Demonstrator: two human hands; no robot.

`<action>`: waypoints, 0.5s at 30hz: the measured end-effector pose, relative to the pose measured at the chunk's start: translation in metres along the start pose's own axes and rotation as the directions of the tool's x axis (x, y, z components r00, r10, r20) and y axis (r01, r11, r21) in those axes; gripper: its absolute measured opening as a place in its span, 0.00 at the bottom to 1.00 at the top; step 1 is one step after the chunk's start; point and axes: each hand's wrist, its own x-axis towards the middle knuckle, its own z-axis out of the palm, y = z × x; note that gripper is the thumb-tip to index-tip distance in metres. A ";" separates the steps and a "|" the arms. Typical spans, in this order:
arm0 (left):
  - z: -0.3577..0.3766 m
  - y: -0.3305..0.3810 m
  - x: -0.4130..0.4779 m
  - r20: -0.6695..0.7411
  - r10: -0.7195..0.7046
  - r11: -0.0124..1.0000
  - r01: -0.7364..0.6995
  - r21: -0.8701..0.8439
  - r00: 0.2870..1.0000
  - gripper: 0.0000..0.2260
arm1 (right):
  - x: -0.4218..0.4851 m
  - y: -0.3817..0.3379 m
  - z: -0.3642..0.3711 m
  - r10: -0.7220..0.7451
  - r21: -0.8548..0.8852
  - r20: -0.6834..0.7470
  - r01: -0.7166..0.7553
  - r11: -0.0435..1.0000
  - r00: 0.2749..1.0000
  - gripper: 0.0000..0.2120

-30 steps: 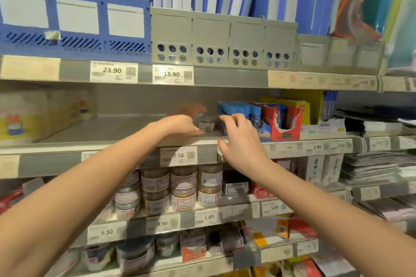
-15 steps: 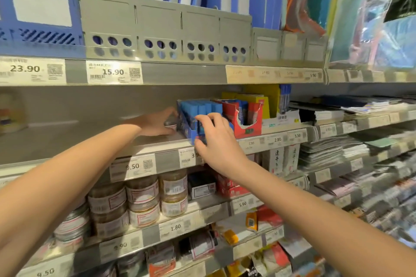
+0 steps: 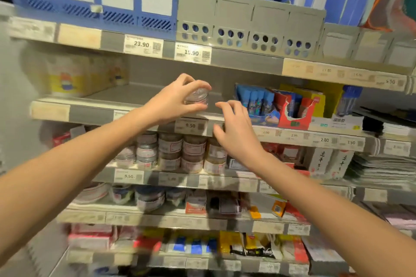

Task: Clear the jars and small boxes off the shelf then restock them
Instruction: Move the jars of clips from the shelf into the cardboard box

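A small clear jar (image 3: 196, 96) with a metal lid is gripped by my left hand (image 3: 175, 101), which holds it just above the front of the grey shelf (image 3: 108, 110). My right hand (image 3: 234, 128) hovers beside it at the shelf edge, fingers spread, holding nothing. To the right on the same shelf stand a blue small box (image 3: 256, 103) of sticks and a torn red box (image 3: 292, 110). On the shelf below, stacked jars (image 3: 180, 153) sit in rows.
Yellow cartoon boxes (image 3: 76, 76) stand at the shelf's left end. Blue and grey file holders (image 3: 249, 24) fill the shelf above. Paper stacks (image 3: 382, 168) lie at the right. Lower shelves hold more jars and packets (image 3: 225, 245).
My left hand has lifted the jar off the shelf and drawn it toward the front edge. My right hand has left the blue box and moved left. The view swung back leftward.
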 end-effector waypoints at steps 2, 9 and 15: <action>-0.014 0.001 -0.031 0.012 -0.022 0.998 0.021 0.051 1.000 0.20 | -0.004 -0.017 0.009 -0.050 0.043 0.018 0.049 0.998 0.999 0.24; -0.058 -0.011 -0.158 -0.024 -0.232 0.958 0.233 0.166 0.972 0.23 | -0.032 -0.085 0.058 -0.227 0.234 0.156 0.187 0.954 0.961 0.23; -0.081 -0.038 -0.246 -0.096 -0.385 0.882 0.396 0.254 0.918 0.22 | -0.045 -0.140 0.103 -0.332 0.349 0.304 0.220 0.911 0.893 0.25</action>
